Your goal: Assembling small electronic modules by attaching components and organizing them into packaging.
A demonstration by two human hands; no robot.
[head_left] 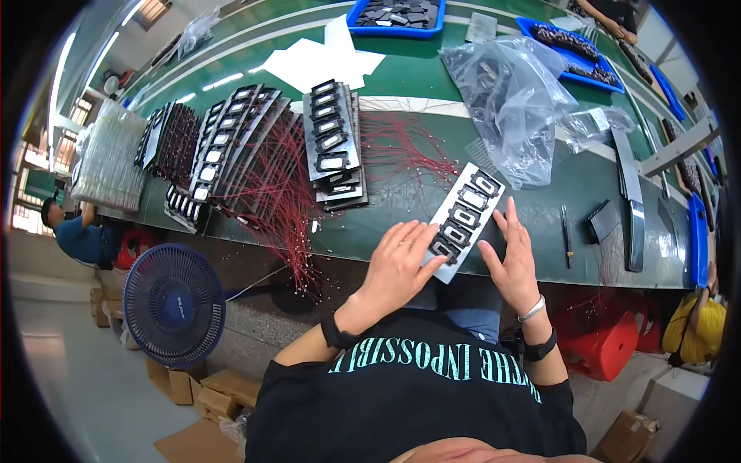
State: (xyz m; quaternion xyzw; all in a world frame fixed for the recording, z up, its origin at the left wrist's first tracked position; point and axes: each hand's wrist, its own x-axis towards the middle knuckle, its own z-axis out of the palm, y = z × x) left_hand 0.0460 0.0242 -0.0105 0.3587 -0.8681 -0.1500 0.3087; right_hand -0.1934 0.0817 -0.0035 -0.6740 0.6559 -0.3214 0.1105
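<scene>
A white rectangular plate point(467, 184) lies slanted at the table's near edge, carrying a row of several small black oval-framed parts point(461, 218). My left hand point(395, 261) grips the plate's lower left side, its fingers along the edge and its thumb by the lowest black part. On the other side of the plate my right hand point(512, 261) is open, thumb and fingers apart, with nothing in it. Left of the plate stands a stack of similar loaded plates point(333, 143), with thin red wires point(413, 143) trailing from it.
More stacked plates point(224, 147) and tangled red wires point(289, 193) cover the left. Clear plastic bags point(505, 100), white sheets point(324, 62) and a blue tray point(397, 31) lie farther back. A thin pen-like tool point(567, 235) is at right. A blue fan point(174, 305) stands below left.
</scene>
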